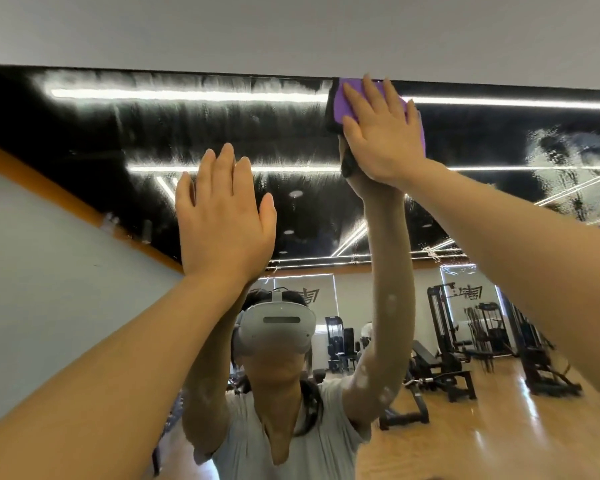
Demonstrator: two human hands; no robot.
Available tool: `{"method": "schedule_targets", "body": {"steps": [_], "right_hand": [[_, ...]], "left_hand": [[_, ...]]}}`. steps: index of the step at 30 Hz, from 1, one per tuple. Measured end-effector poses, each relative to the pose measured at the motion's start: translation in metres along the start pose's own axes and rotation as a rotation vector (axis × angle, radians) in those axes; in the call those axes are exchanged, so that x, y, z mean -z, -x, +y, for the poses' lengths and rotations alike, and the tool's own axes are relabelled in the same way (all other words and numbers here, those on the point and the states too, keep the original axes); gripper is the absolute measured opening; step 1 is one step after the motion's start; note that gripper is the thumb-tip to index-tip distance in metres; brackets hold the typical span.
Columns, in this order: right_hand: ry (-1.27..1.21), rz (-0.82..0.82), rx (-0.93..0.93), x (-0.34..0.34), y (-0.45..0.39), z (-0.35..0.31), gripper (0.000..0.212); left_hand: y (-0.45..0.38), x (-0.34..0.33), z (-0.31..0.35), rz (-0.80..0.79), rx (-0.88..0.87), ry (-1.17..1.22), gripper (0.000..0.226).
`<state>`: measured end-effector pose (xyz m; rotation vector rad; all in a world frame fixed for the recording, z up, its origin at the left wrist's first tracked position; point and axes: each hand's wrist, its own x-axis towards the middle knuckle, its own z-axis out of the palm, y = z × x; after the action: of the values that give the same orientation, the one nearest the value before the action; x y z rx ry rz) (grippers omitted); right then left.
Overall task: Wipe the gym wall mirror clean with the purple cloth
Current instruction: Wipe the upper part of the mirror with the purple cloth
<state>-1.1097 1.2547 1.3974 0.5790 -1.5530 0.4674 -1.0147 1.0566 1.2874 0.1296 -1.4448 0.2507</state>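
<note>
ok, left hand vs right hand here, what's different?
The right hand presses the purple cloth flat at the mirror's top edge; the left hand holds nothing. The right hand is higher, the left hand lower and left of it. Both are raised with straight fingers, backs to the camera.

Purple cloth (pixel 342 105) flat at streaked mirror's (pixel 187 133) top edge

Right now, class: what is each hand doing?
Left hand: open, flat against the gym wall mirror.
Right hand: open, pressing the purple cloth against the mirror.
</note>
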Motion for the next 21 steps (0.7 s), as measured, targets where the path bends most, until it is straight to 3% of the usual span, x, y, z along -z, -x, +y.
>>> {"method": "schedule_targets", "body": {"steps": [12, 18, 21], "right_hand": [[-0.028, -0.026, 0.103, -0.013, 0.112, 0.01, 0.06], [-0.036, -0.026, 0.105, -0.007, 0.083, 0.027, 0.06], [0.004, -0.026, 0.064, 0.003, 0.048, 0.041, 0.056]], "left_hand": [[-0.001, 0.006, 0.002, -0.046, 0.007, 0.038, 0.061], [-0.016, 0.012, 0.013, -0.068, 0.033, 0.052, 0.037], [-0.025, 0.012, 0.036, -0.096, -0.052, 0.091, 0.04]]}}
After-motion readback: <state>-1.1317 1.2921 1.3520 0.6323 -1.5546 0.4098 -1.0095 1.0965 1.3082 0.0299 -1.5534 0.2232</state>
